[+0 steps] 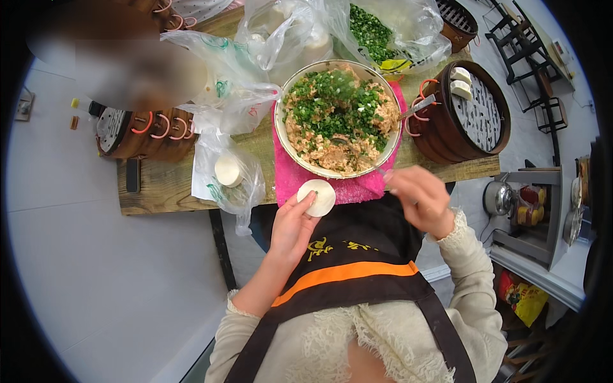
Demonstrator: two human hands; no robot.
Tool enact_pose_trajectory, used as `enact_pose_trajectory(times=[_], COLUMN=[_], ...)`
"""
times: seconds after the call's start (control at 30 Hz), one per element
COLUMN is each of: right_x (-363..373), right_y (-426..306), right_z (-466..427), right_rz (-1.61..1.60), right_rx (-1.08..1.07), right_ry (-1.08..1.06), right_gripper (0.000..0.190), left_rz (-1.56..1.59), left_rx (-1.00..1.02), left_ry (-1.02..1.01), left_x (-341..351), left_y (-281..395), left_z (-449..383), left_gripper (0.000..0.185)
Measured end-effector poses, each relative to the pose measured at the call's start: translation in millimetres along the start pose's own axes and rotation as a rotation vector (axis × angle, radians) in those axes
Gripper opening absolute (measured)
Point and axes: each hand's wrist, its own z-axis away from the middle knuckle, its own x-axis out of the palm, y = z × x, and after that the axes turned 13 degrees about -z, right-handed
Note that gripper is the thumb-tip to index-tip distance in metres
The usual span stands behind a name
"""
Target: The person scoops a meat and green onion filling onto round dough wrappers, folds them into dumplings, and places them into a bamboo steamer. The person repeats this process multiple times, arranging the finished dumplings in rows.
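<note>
My left hand (293,220) pinches a round dumpling wrapper (317,198) between thumb and fingers, just in front of the bowl. A small green speck shows on the wrapper near my thumb. My right hand (421,196), slightly blurred, grips the handle of a metal spoon (368,160), whose bowl end rests in the filling. That minced filling (330,155), topped with chopped green onion (318,103), fills a large enamel bowl (287,148). Under the bowl lies a pink cloth (287,184). A second metal utensil (419,105) leans on the bowl's right rim.
A stack of wrappers (228,171) lies on a plastic bag at left. Two folded dumplings (461,84) sit in a bamboo steamer (433,131) at right. Another steamer stack (158,134) stands at left, near a blurred person. Bagged chopped greens (371,33) are behind the bowl.
</note>
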Motion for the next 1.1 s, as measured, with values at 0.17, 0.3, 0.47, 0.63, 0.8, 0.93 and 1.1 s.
enact_pose_trajectory(times=[0.17,0.3,0.47,0.63,0.8,0.93,1.1], right_x=[-8,-4,-4,0,-2,-3,-6], right_y=[-7,-6,4,-4,-12,-23,-18], right_z=[6,9,12,9,20,24,23], right_rz=[-0.161,-0.436,-0.232,-0.046,-0.270,-0.172,-0.219], right_rx=[0.044,0.535,0.357,0.056,0.360,0.030,0.134], right_ry=[0.014,0.418,0.381,0.077,0.244,0.060,0.175], right_gripper=[0.023,0.010,0.011,0.022,0.018,0.023,0.022], left_rz=[0.007,0.029,0.020,0.101,0.141,0.079,-0.019], left_rx=[-0.016,-0.017,-0.018,-0.077,-0.102,-0.056,-0.043], left_ry=[-0.018,-0.057,-0.031,-0.001,0.020,-0.009,0.001], left_x=[5,11,18,30,44,47,42], left_y=[0,0,1,3,18,25,22], left_z=[0,-2,-1,0,5,9,10], left_gripper=[0.032,0.031,0.031,0.035,0.036,0.030,0.030])
